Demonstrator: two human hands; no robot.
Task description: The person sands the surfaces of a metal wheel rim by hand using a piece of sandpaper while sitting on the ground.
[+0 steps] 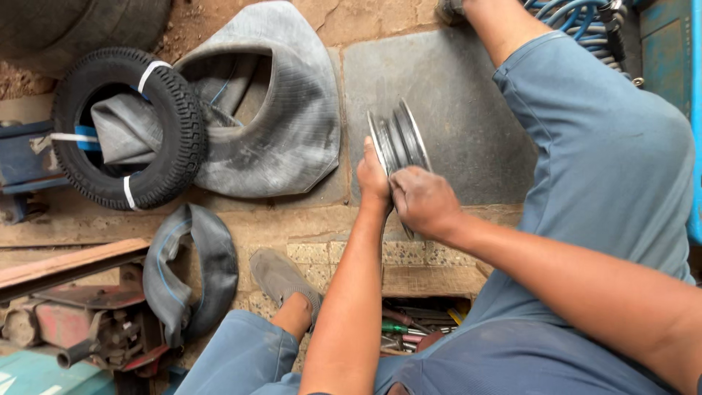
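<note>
Two hands grip our metal wheel rim on edge: left hand clamps its near flange, fingers wrapped behind; right hand closes on the lower edge, rim projecting above the knuckles. Small tyre lies well apart.

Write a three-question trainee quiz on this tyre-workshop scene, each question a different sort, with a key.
1. True or false: both hands grip the metal wheel rim.
2. What sits inside the small black tyre? A) a folded inner tube B) a hammer C) nothing
3. Fill in: the rim is held above a dark ___ slab.

Key: 1 true, the left hand and right hand hold it on edge. 2 A. 3 stone.
</note>
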